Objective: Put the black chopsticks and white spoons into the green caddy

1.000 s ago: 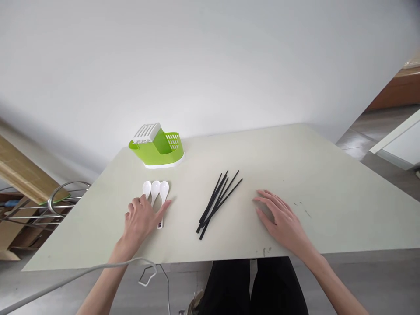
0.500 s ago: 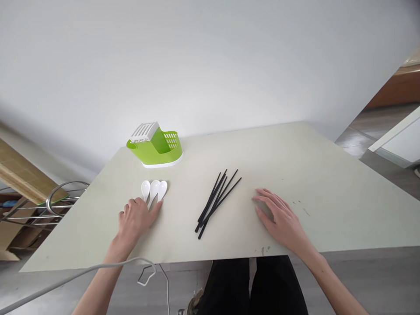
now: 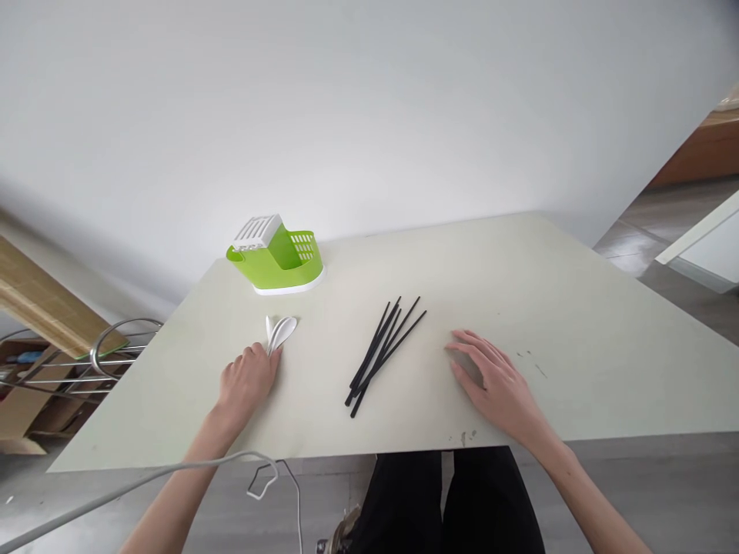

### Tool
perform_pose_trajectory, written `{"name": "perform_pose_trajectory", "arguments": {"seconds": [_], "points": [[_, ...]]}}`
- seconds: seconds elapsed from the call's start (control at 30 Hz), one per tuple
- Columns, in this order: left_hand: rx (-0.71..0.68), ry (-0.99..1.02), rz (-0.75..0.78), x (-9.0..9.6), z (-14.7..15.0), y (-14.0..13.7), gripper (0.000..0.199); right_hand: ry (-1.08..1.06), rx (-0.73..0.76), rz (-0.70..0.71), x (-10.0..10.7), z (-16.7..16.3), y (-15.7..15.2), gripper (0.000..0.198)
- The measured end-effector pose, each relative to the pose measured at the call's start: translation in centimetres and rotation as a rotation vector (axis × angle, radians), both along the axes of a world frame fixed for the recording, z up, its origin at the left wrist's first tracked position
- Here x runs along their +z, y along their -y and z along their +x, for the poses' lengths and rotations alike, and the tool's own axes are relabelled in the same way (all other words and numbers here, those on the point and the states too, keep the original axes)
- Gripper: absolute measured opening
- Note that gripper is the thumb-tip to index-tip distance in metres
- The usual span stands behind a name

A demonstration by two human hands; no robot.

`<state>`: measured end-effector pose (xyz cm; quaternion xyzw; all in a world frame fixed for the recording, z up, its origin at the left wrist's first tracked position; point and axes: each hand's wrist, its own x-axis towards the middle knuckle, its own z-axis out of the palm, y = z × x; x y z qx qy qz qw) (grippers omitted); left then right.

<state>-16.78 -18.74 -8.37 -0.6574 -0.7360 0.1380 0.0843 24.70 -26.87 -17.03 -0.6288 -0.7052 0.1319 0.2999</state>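
Note:
White spoons (image 3: pixel 285 332) are bunched together on the left part of the table, their bowls pointing away from me. My left hand (image 3: pixel 250 381) is closed around their handles, which are mostly hidden under the fingers. Several black chopsticks (image 3: pixel 378 355) lie in a loose, crossing bundle at the middle. To the right of them my right hand (image 3: pixel 490 381) rests on the table with its fingers apart and nothing in it. Behind the spoons stands a green cutlery holder (image 3: pixel 277 261) with a white slotted top and a white base.
The pale table (image 3: pixel 439 269) reaches back to the wall. A grey cable (image 3: pixel 144 478) loops across its front left edge. To the left, beside the table, are a metal rack (image 3: pixel 101 362) and a wooden board (image 3: pixel 51 296).
My left hand has closed on the spoons, drawing them from a spread row into a tight bunch turned on edge. My right hand and the chopsticks stay in place.

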Motion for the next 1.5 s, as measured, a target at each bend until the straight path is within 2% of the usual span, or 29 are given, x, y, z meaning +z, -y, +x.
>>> {"name": "perform_pose_trajectory", "arguments": {"seconds": [0.23,0.37,0.47,0.6,0.73,0.83,0.9,1.03,1.1,1.23,1.37,1.5], "points": [[-0.013,0.01,-0.043,0.2,0.0,0.3,0.045,-0.006,0.003,-0.003,-0.3,0.0,-0.1,0.037],[-0.008,0.062,-0.037,0.5,-0.4,0.3,0.042,-0.016,0.002,0.005,-0.5,0.0,-0.1,0.038],[-0.029,0.147,-0.005,1.3,0.7,0.4,0.038,-0.041,0.005,0.004,-0.5,0.0,-0.2,0.038],[-0.182,0.425,0.014,2.9,5.0,1.0,0.035,-0.138,0.003,-0.005,-0.4,0.1,-0.3,0.036],[-0.372,0.744,-0.089,3.6,11.9,1.9,0.042,-0.473,0.007,-0.112,0.8,-0.3,-0.1,0.038],[-0.487,0.856,-0.244,3.0,17.0,2.4,0.046,-0.814,0.068,-0.138,2.4,-1.0,-0.2,0.043],[-0.557,0.899,-0.335,2.4,19.7,2.6,0.048,-0.959,0.104,-0.122,3.5,-1.2,-0.4,0.048],[-0.635,0.95,-0.429,0.9,22.6,2.5,0.055,-1.013,-0.013,-0.115,4.5,-0.8,-1.3,0.049],[-0.62,0.946,-0.441,0.2,23.0,2.3,0.056,-0.998,-0.057,-0.13,4.3,-0.3,-1.8,0.053],[-0.505,0.975,-0.413,-0.7,23.0,2.0,0.057,-0.993,-0.021,-0.152,3.6,0.0,-2.6,0.057],[-0.4,1.048,-0.294,-1.4,23.0,1.8,0.056,-0.982,-0.015,-0.139,2.8,0.1,-3.3,0.059],[-0.319,1.062,-0.181,-2.2,23.1,1.2,0.041,-0.932,-0.08,-0.148,2.1,0.9,-3.9,0.061]]}}
